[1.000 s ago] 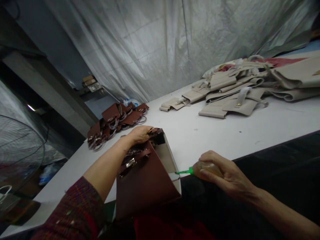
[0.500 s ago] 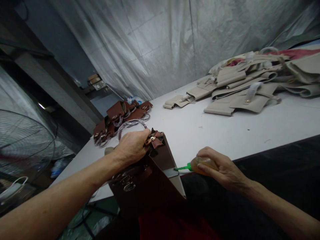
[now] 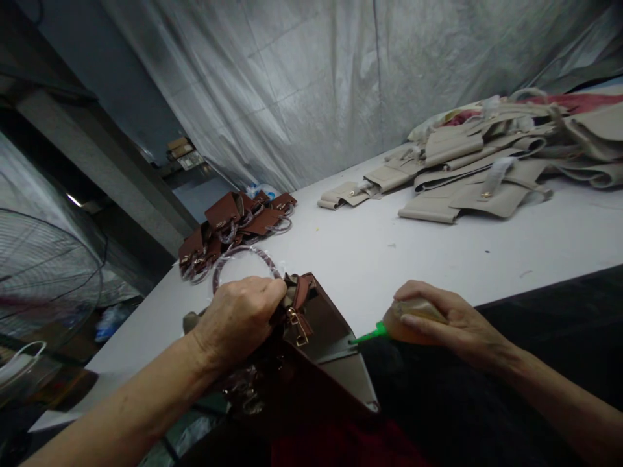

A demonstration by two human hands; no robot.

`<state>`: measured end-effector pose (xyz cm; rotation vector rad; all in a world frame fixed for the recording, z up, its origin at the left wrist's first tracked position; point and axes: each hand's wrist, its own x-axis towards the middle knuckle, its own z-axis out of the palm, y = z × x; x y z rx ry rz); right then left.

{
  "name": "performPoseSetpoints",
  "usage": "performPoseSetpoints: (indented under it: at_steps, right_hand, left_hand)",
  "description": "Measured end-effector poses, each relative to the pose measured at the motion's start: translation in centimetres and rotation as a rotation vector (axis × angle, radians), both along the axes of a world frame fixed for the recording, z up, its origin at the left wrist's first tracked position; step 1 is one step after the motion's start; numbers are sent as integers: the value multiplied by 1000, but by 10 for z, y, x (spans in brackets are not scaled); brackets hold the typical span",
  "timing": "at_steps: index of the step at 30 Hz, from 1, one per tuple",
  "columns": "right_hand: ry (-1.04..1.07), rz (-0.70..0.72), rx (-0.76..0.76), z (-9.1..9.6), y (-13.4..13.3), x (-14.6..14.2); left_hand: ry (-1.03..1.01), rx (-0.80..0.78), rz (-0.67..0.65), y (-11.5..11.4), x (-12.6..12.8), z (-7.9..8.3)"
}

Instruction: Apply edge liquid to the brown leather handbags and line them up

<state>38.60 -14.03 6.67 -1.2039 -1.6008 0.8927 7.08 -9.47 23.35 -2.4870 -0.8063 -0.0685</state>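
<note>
My left hand point(image 3: 243, 314) is closed on the upper part of a brown handbag point(image 3: 302, 383), beside its plastic-wrapped handle point(image 3: 243, 253). The bag is tilted, with an open side facing right that shows a pale inner panel and a greyish strip. A brown tab with gold hardware point(image 3: 296, 318) sticks out by my fingers. In my right hand point(image 3: 438, 318) is a squeeze bottle point(image 3: 411, 321) of amber liquid, its green nozzle point(image 3: 370, 334) pointing left with the tip at the strip's edge. Whether the tip touches the strip is hard to tell.
Several brown handbags point(image 3: 226, 227) with wrapped handles lie at the white table's point(image 3: 350, 240) far left. Beige bag pieces point(image 3: 467, 175) are heaped at the back right. A fan point(image 3: 46, 279) stands at the left, and silvery sheeting point(image 3: 316, 84) hangs behind the table.
The brown bag and my left hand have moved lower, and the bag's open side has shifted right. My right hand and the bottle have also moved slightly right, with the nozzle still at the strip.
</note>
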Motion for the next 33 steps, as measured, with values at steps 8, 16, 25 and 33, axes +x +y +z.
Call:
performPoseSetpoints:
  at_steps: [8,16,25,33]
  right_hand:
    - [236,-211,70,9,7,-3]
    - [173,-247,110,2,12,-5]
    - [-12,-232,158,-5,27,-9]
    - [-155,-177,124,-13,44,-18]
  left_hand:
    - [103,151,-180,1,11,78]
    - [13,-48,-188,9,26,30]
    - [-155,-412,72,28,31,19]
    - [-174,-410,77,50,43,10]
